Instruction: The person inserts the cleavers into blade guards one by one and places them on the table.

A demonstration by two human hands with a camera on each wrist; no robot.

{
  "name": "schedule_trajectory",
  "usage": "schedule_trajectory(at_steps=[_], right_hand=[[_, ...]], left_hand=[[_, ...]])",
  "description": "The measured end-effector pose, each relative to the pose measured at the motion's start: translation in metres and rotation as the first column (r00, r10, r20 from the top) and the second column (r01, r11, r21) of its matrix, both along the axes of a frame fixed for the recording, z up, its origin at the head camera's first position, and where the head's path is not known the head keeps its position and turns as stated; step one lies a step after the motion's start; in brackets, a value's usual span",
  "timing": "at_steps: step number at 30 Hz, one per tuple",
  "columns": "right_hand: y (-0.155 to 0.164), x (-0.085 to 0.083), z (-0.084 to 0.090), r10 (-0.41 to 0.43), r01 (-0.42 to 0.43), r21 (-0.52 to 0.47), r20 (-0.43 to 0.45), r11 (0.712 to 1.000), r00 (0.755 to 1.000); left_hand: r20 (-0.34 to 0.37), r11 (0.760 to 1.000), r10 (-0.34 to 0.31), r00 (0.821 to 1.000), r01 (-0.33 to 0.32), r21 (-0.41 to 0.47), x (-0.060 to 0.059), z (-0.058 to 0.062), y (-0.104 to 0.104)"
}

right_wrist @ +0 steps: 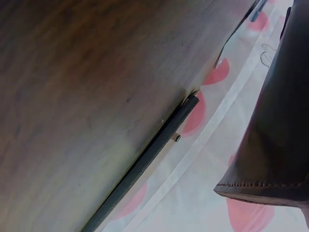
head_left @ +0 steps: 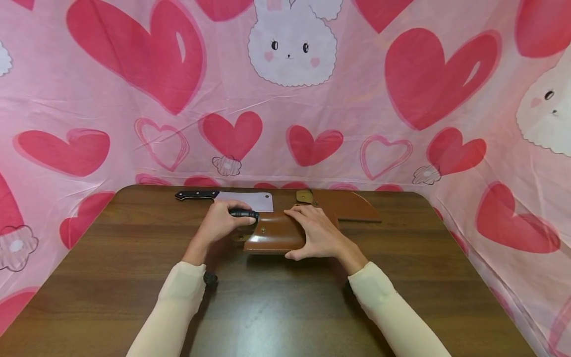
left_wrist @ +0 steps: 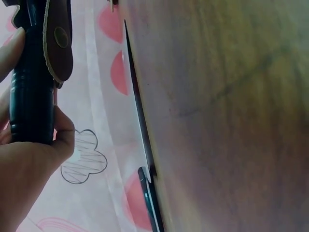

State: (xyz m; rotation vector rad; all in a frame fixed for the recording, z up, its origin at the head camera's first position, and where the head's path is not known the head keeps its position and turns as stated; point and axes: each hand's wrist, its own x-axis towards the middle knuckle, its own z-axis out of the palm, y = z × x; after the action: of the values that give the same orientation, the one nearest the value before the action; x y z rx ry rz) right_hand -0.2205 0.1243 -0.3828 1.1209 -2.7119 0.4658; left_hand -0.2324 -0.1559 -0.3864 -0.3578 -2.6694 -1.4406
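Observation:
A brown leather sheath (head_left: pixel 274 233) lies near the middle of the wooden table (head_left: pixel 276 307). A black knife handle (head_left: pixel 243 214) sticks out of its left end. My left hand (head_left: pixel 221 223) grips that handle; the left wrist view shows the handle (left_wrist: pixel 30 96) between thumb and fingers, under the sheath's strap (left_wrist: pixel 59 41). Flat on the sheath's right part lies my right hand (head_left: pixel 314 233), fingers straight, pressing it down. In the right wrist view only the sheath's stitched edge (right_wrist: pixel 270 159) shows.
A cleaver (head_left: pixel 250 200) with a black handle (head_left: pixel 196 195) lies at the table's far edge. A second brown sheath (head_left: pixel 350 206) lies behind my right hand. Pink heart-print cloth (head_left: pixel 285 99) surrounds the table on three sides.

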Motion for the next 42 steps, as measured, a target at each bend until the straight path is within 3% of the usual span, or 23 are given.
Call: schedule_trajectory(at_steps=[13, 21, 27, 35, 42], right_hand=[[-0.002, -0.003, -0.007, -0.014, 0.011, 0.044, 0.08, 0.999, 0.997], [-0.002, -0.002, -0.012, -0.025, 0.01, 0.099, 0.15, 0.995, 0.988], [-0.003, -0.001, -0.015, -0.027, 0.002, 0.151, 0.164, 0.989, 0.986], [-0.006, 0.0, -0.017, -0.018, -0.009, 0.166, 0.159, 0.986, 0.987], [-0.009, -0.001, -0.019, -0.007, -0.026, 0.206, 0.157, 0.978, 0.988]], left_hand=[[0.021, 0.996, -0.051, 0.998, 0.053, -0.067, -0.003, -0.008, -0.004], [0.073, 0.985, -0.128, 0.989, 0.135, -0.103, -0.006, -0.011, -0.005], [0.123, 0.972, -0.198, 0.973, 0.211, -0.101, -0.007, -0.016, -0.005], [0.142, 0.969, -0.216, 0.966, 0.23, -0.092, -0.01, -0.019, -0.007], [0.173, 0.963, -0.205, 0.963, 0.23, -0.141, -0.009, -0.019, -0.007]])
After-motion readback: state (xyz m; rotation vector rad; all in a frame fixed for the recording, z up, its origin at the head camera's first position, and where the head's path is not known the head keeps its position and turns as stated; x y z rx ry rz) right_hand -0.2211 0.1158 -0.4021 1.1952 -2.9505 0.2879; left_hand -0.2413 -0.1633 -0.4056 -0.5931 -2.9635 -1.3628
